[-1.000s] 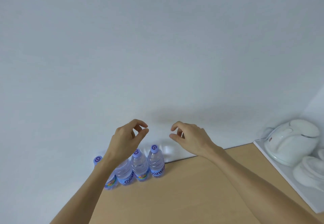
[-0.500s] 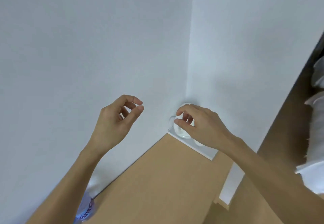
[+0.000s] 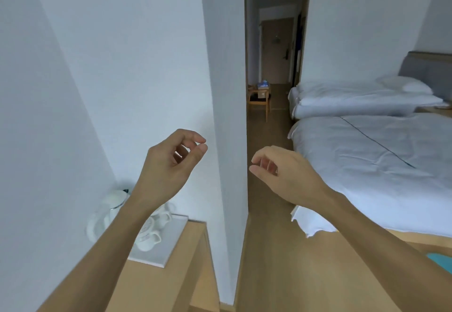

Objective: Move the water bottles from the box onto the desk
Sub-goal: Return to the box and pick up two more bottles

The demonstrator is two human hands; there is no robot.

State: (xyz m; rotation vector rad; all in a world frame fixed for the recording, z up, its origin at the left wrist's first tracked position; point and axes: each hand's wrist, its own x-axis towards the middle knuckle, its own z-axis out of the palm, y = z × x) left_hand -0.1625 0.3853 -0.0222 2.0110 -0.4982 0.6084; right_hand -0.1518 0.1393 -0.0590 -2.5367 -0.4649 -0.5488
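Both my hands are raised in front of me and hold nothing. My left hand (image 3: 171, 165) hangs with loosely curled fingers above the wooden desk (image 3: 156, 284). My right hand (image 3: 281, 174) is beside it, fingers also loosely curled, over the floor near the bed. Far down the hallway a box (image 3: 262, 90) with bluish bottle tops showing sits on a wooden chair (image 3: 258, 104). The bottles standing on the desk are out of view.
A white tray (image 3: 168, 243) with a kettle (image 3: 110, 211) and cups (image 3: 149, 238) sits at the desk's right end. A white wall corner (image 3: 227, 116) juts out ahead. Two beds (image 3: 367, 155) fill the right side. A wooden floor strip (image 3: 266, 214) leads to the hallway.
The view has swung right, from the row of bottles on the desk past the kettle tray to the room and hallway. Both hands stayed empty and loosely curled.
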